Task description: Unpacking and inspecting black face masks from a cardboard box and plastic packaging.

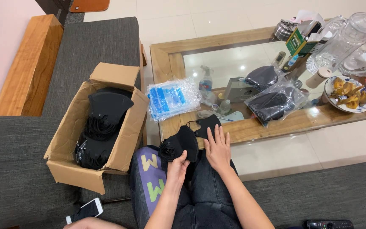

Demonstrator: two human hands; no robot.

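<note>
Left hand point(178, 164), lower centre of frame: fingers clamped on a stack of black face masks point(179, 144), held above the lap.
Right hand point(217, 148), just right of it: fingers apart, palm flat on a single black mask point(208, 124) lying at the near edge of the tabletop point(168, 63).
Handling, as judged: keep the palm pressing so the single mask lies flat; grip the stack by its edge so the ear loops do not tangle.
Left of frame: open cardboard box point(119, 146) holding more black masks, on the grey sofa.
Centre: pile of clear blue-printed bags point(172, 98), close beside the work spot.
Right: two bagged mask bundles point(272, 104), glass jug point(354, 36), plate of food point(348, 91), well apart.
Bottom left: phone point(85, 210).
</note>
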